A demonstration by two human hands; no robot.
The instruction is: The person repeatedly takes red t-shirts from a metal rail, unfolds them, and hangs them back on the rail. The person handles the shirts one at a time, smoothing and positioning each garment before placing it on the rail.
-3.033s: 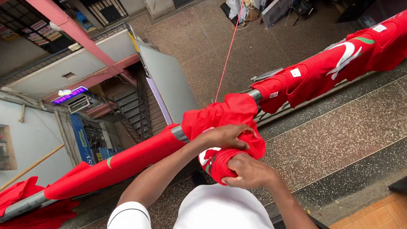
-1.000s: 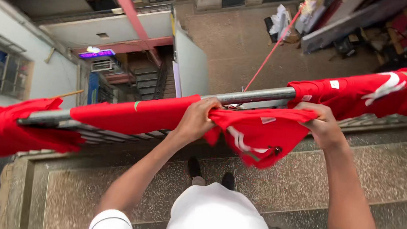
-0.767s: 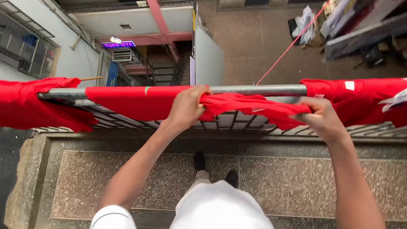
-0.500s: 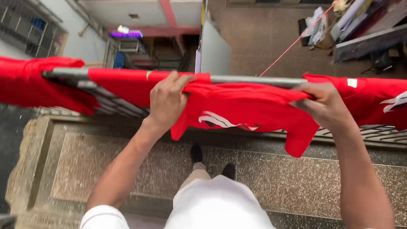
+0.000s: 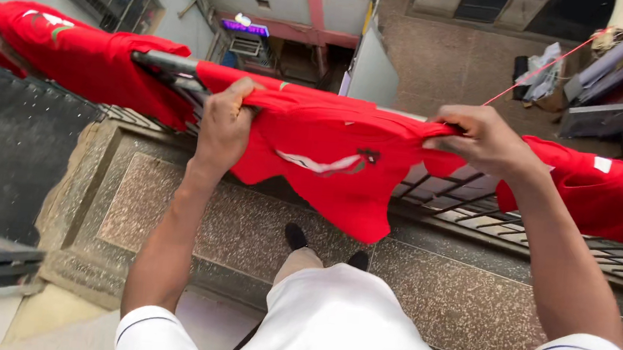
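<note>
We see a soft, matt red cloth shirt (image 5: pixel 335 158) draped over a smooth grey metal rail (image 5: pixel 164 61), above a rough speckled stone ledge (image 5: pixel 246 229), with more matt red cloth (image 5: pixel 81 57) hung beside it.

A white short-sleeved shirt (image 5: pixel 343 328) is worn, its sleeve hems edged with thin dark piping. Light trousers (image 5: pixel 298 260) and dark shoes (image 5: pixel 295 236) are seen below.

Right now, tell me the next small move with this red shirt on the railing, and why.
Probably pull the red shirt flatter along the railing. Left hand and right hand grip its top edge, but the middle sags and the lower part hangs bunched.
</note>
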